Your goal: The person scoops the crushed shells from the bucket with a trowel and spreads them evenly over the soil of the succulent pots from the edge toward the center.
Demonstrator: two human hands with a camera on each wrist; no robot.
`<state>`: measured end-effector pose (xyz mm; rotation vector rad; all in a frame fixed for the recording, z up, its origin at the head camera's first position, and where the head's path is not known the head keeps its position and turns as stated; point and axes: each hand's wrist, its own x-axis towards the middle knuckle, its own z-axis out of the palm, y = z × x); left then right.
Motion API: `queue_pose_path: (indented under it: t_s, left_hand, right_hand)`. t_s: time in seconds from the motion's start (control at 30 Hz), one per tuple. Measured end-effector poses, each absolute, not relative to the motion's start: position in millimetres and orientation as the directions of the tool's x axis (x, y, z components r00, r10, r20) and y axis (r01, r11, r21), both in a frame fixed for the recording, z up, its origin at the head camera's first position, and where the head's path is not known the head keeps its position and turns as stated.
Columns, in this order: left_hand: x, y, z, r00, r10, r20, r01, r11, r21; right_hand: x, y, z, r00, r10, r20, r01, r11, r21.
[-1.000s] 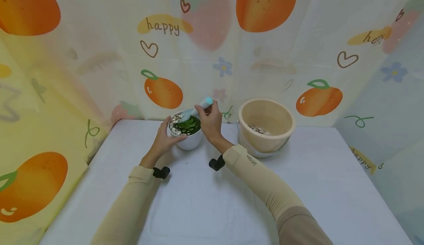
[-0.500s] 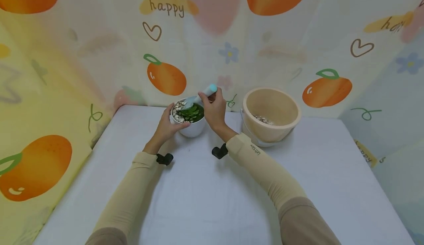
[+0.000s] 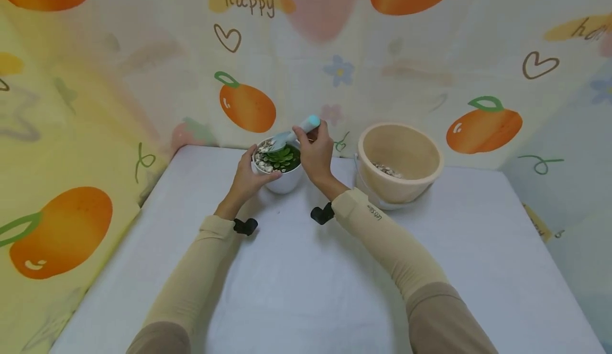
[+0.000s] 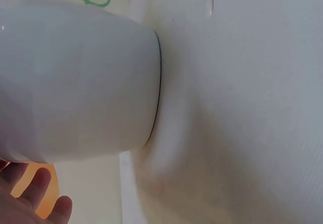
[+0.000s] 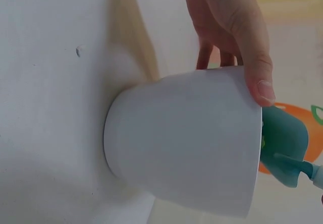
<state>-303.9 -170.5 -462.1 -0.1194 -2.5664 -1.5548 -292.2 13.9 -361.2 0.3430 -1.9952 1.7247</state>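
A white flowerpot stands on the table near its back edge, with a green succulent and pale pebbles in it. My left hand holds the pot's rim from the left, thumb along the front; the right wrist view shows that thumb against the pot wall. My right hand pinches the pale blue handle of a small trowel. Its blade slants down leftward over the pebbles and the plant's back side. In the right wrist view the teal blade shows past the rim.
To the right stands a beige bucket with a handle and some pebbles at its bottom. The white-covered table meets a printed cloth backdrop behind the pot.
The head view has tilted downward, so the pot, bucket and hands appear higher in it. Both hands keep their holds, and the trowel blade stays over the pot with little visible shift.
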Motion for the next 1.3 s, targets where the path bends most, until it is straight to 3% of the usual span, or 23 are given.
queue_pose_path:
  t_s: [0.17,0.3,0.73,1.3]
  left_hand:
    - [-299.7,-166.4,-460.9,-0.986,-0.038,0.163,0.122,0.499,0.858]
    - [-297.5,-164.2,-459.1,-0.982,-0.051,0.184,0.132,0.518,0.846]
    - [-303.3,-173.3,-455.2,-0.993,0.045,0.112,0.119,0.505,0.855]
    - [-298.4,-167.6,-457.5,-0.992,-0.016,0.122,0.099,0.486,0.869]
  right_hand:
    - [-283.9,15.2,-354.0,-0.852,0.111,0.511,-0.488,0.182,-0.854]
    - [-296.3,14.4,-364.5,-0.846,0.105,0.523,-0.502,0.178,-0.847]
    - [-309.5,18.3,-379.5,-0.844,0.066,0.533,-0.517,0.17,-0.839]
    - [-313.5,15.6,-371.8,-0.821,0.044,0.569,-0.551,0.194,-0.811]
